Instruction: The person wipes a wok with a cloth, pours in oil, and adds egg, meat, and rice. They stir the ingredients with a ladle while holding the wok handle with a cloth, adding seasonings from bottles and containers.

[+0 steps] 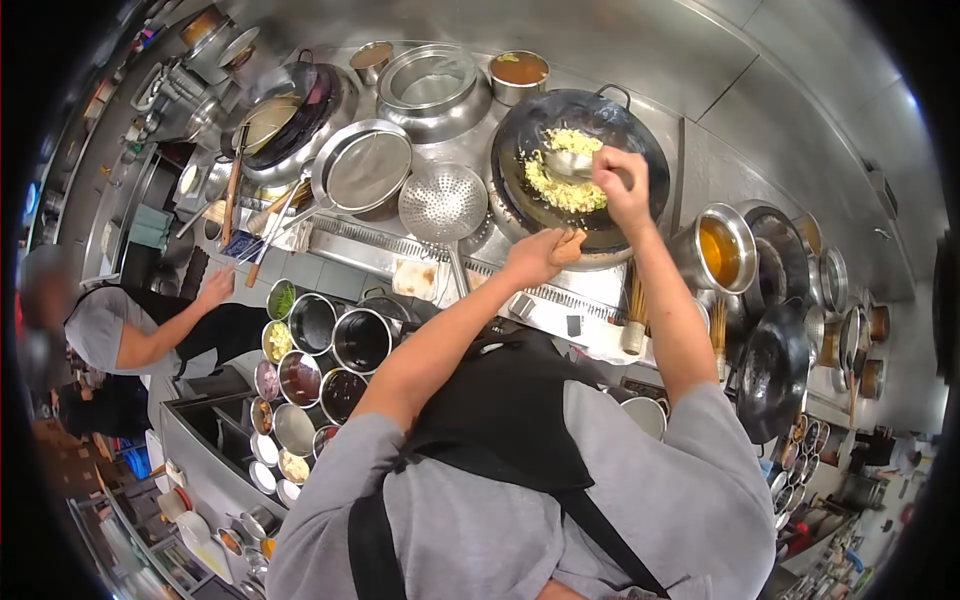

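A black wok (pixel 635 135) sits on the burner in front of me, with yellow fried rice or egg bits (pixel 565 195) spread in its bowl. My right hand (pixel 624 188) is closed in a fist round the handle of a metal ladle (pixel 568 166), whose bowl rests among the food. At the wok's near rim, my left hand (pixel 538 257) is closed, with what looks like a tan folded cloth (pixel 568 248) against it. The fingers on the wok's edge are partly hidden.
Left of the wok lie a perforated skimmer (pixel 443 203) and a mesh strainer (pixel 369 170). A pot of amber liquid (pixel 718 250) stands on the right, near bamboo brushes (pixel 635 315). Ingredient pots (pixel 362 340) flank my left side, where a co-worker (pixel 150 325) works at another wok.
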`<action>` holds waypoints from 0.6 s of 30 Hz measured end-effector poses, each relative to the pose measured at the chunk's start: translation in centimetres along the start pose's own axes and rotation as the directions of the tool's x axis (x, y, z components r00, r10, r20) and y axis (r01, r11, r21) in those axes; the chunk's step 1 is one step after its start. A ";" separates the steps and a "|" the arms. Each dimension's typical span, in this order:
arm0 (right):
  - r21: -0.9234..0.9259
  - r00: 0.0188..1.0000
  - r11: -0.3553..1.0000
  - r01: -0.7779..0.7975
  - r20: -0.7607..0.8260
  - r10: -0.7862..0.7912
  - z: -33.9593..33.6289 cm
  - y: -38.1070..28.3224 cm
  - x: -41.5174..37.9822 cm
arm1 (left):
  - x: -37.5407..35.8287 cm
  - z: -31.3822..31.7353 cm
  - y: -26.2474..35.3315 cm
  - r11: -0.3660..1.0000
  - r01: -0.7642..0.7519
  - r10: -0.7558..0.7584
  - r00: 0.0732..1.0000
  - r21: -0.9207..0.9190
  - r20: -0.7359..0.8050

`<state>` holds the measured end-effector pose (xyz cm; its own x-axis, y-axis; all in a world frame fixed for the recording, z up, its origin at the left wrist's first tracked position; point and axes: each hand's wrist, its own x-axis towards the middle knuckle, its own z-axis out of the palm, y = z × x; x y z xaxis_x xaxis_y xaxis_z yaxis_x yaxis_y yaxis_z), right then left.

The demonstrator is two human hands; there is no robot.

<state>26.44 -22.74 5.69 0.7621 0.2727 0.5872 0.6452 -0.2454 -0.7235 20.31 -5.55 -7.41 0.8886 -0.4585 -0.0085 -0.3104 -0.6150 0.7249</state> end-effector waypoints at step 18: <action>0.053 0.771 0.999 0.006 -0.636 0.030 4.6 -0.9 -1.8 | 8.0 8.2 -6.7 -0.276 0.494 -0.457 0.687 -0.825 0.565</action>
<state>24.21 -18.75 3.65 0.6405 -0.3891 0.6621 0.6457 -0.1938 -0.7386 26.70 -10.33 -17.94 0.5620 -0.3963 -0.7260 0.8028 0.4726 0.3634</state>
